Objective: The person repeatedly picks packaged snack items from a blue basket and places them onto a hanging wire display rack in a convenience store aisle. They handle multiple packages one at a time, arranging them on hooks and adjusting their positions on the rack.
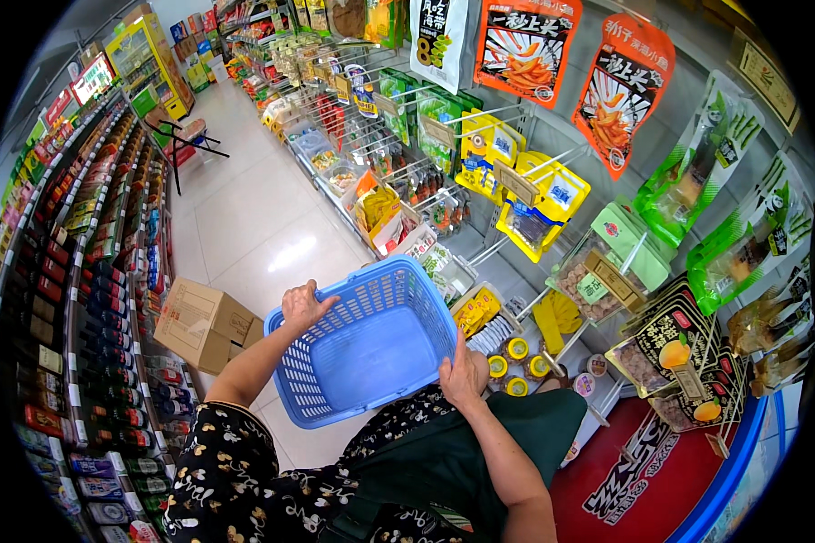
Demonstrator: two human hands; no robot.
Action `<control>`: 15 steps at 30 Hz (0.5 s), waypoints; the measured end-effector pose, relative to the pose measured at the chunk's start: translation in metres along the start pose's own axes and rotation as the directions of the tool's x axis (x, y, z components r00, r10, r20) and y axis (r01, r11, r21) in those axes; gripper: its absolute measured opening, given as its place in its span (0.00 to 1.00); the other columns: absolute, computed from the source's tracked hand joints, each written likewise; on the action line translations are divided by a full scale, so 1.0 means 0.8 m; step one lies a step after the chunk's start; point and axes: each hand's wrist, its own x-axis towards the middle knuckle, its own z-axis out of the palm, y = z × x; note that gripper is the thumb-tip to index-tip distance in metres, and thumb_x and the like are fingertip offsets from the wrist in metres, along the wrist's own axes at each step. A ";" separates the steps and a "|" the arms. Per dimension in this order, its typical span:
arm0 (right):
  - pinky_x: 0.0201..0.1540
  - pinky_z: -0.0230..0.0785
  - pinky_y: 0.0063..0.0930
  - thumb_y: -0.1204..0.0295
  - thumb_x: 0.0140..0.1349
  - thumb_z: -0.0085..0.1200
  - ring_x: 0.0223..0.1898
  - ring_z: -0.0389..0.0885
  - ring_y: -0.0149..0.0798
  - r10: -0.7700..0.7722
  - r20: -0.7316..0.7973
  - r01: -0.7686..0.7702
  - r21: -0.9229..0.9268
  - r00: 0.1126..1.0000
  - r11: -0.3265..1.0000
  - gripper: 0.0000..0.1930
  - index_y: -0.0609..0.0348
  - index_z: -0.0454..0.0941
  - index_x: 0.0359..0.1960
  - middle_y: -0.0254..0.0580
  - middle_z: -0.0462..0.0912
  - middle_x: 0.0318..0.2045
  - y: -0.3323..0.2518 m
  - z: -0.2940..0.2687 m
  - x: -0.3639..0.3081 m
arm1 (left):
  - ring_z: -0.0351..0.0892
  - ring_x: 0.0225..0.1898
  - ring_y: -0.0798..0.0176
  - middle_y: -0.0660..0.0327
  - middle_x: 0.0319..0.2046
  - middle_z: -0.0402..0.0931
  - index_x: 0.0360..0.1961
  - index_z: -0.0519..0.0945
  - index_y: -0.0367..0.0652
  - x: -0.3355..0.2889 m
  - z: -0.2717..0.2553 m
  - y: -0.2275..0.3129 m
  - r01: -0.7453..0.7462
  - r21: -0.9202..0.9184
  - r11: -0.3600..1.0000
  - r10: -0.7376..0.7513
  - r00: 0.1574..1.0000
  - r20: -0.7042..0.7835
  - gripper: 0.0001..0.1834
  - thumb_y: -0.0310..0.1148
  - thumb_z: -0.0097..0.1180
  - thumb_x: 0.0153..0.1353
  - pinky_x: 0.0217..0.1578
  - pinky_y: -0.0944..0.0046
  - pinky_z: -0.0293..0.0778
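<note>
A blue plastic shopping basket with slotted walls is held in front of me, tilted so that its inside faces me; nothing lies in it. My left hand grips its upper left rim, thumb stretched along the inner side. On the opposite side, my right hand is closed on the right rim, with the thumb pointing up. Below the basket are my patterned dark sleeve and a dark green apron.
A cardboard box stands on the floor at left. Shelves of bottles and packets line the left. On the right, bagged snacks hang from hooks above yellow-lidded jars. A folding chair stands farther along the aisle.
</note>
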 end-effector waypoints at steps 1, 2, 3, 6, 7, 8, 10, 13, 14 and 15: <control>0.48 0.63 0.47 0.73 0.54 0.43 0.44 0.71 0.62 0.008 0.006 -0.008 0.002 1.000 1.000 0.35 0.68 0.44 0.63 0.67 0.71 0.44 0.000 0.000 0.000 | 0.80 0.26 0.53 0.51 0.21 0.78 0.27 0.77 0.38 0.000 -0.001 0.001 0.002 -0.003 1.000 -0.002 1.000 0.004 0.32 0.62 0.58 0.44 0.34 0.57 0.74; 0.48 0.63 0.47 0.73 0.54 0.43 0.44 0.71 0.62 0.016 0.013 -0.016 0.004 1.000 1.000 0.35 0.68 0.44 0.63 0.67 0.71 0.44 -0.003 -0.002 0.000 | 0.80 0.26 0.53 0.52 0.21 0.78 0.27 0.77 0.38 0.000 -0.001 0.001 0.005 -0.005 1.000 -0.005 1.000 0.008 0.32 0.62 0.58 0.44 0.34 0.57 0.74; 0.48 0.63 0.47 0.73 0.54 0.43 0.44 0.71 0.62 0.023 0.019 -0.023 0.006 1.000 1.000 0.35 0.68 0.44 0.63 0.67 0.71 0.44 -0.005 -0.004 0.000 | 0.80 0.26 0.53 0.52 0.21 0.78 0.27 0.77 0.38 0.000 0.000 0.000 0.006 -0.004 1.000 -0.006 1.000 0.006 0.32 0.62 0.58 0.44 0.34 0.57 0.74; 0.48 0.63 0.47 0.73 0.54 0.44 0.45 0.71 0.62 0.051 0.042 -0.052 0.009 0.998 0.999 0.35 0.68 0.44 0.63 0.67 0.70 0.45 -0.007 -0.006 0.001 | 0.80 0.26 0.53 0.52 0.21 0.78 0.27 0.77 0.39 0.001 0.003 -0.001 0.011 0.000 1.000 -0.011 1.000 0.009 0.32 0.62 0.58 0.44 0.34 0.56 0.73; 0.48 0.63 0.47 0.73 0.54 0.44 0.45 0.71 0.63 0.051 0.040 -0.052 0.009 0.998 0.999 0.35 0.68 0.44 0.63 0.67 0.70 0.45 -0.007 -0.005 0.001 | 0.80 0.26 0.53 0.52 0.21 0.78 0.27 0.77 0.39 0.001 0.002 0.000 0.016 0.003 1.000 -0.016 1.000 0.015 0.32 0.62 0.58 0.44 0.34 0.56 0.73; 0.48 0.63 0.47 0.74 0.54 0.44 0.45 0.71 0.63 0.050 0.037 -0.050 0.010 0.998 0.999 0.35 0.68 0.44 0.63 0.68 0.70 0.45 -0.006 -0.005 0.001 | 0.80 0.26 0.52 0.52 0.21 0.78 0.27 0.77 0.39 0.001 0.001 0.000 0.022 0.007 1.000 -0.023 1.000 0.021 0.32 0.62 0.58 0.44 0.34 0.56 0.73; 0.48 0.63 0.47 0.74 0.54 0.44 0.45 0.71 0.63 0.051 0.038 -0.051 0.010 0.998 0.999 0.35 0.68 0.44 0.63 0.68 0.70 0.45 -0.007 -0.005 0.001 | 0.80 0.27 0.52 0.52 0.21 0.78 0.27 0.77 0.39 0.001 0.003 0.000 0.021 0.001 1.000 -0.021 1.000 0.008 0.32 0.63 0.57 0.44 0.34 0.56 0.73; 0.48 0.63 0.48 0.73 0.54 0.44 0.45 0.71 0.63 0.051 0.042 -0.051 0.006 0.998 0.999 0.35 0.68 0.44 0.63 0.68 0.70 0.45 -0.009 -0.007 0.001 | 0.80 0.27 0.52 0.52 0.22 0.78 0.27 0.77 0.39 0.000 0.000 0.000 0.027 0.010 1.000 -0.027 0.999 0.020 0.32 0.63 0.57 0.44 0.34 0.56 0.73; 0.48 0.63 0.48 0.73 0.54 0.44 0.45 0.71 0.63 0.047 0.035 -0.047 0.000 0.998 0.999 0.35 0.68 0.44 0.63 0.68 0.70 0.45 -0.008 -0.005 0.000 | 0.80 0.28 0.52 0.52 0.22 0.78 0.27 0.77 0.39 0.000 -0.001 0.001 0.028 0.016 0.999 -0.029 0.999 0.030 0.32 0.63 0.57 0.44 0.33 0.56 0.73; 0.48 0.63 0.48 0.73 0.54 0.44 0.45 0.71 0.63 0.043 0.029 -0.043 -0.006 0.999 0.999 0.35 0.68 0.44 0.63 0.68 0.70 0.45 -0.006 -0.004 0.000 | 0.80 0.28 0.52 0.52 0.22 0.78 0.28 0.77 0.39 0.000 -0.002 0.001 0.028 0.012 1.000 -0.029 0.999 0.033 0.32 0.63 0.57 0.44 0.33 0.56 0.73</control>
